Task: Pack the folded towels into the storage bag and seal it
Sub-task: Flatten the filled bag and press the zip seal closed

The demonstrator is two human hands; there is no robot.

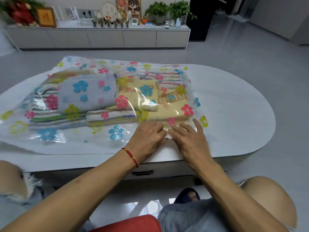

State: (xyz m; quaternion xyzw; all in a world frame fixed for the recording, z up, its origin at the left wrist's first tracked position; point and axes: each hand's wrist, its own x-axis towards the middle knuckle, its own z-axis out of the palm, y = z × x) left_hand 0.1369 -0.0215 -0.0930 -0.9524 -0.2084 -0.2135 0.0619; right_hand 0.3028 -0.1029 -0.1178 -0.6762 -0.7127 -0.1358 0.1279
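Observation:
A clear storage bag (55, 134) printed with coloured flowers lies flat on the white table (234, 101). Inside it are several folded towels: a grey one (90, 96), a yellow one (160, 104) and striped ones (55, 119). My left hand (147, 138) is at the bag's near edge with its fingers curled onto the plastic. Right beside it, my right hand (187, 138) presses on the same edge with fingers spread. The two hands almost touch, just in front of the yellow towel. Whether the bag's strip is closed under them is hidden.
The table's rounded end is at the right, with grey floor (250, 52) beyond. A low white cabinet (103, 37) with plants, frames and ornaments stands along the far wall. My knees and a red seat (130, 223) are at the bottom.

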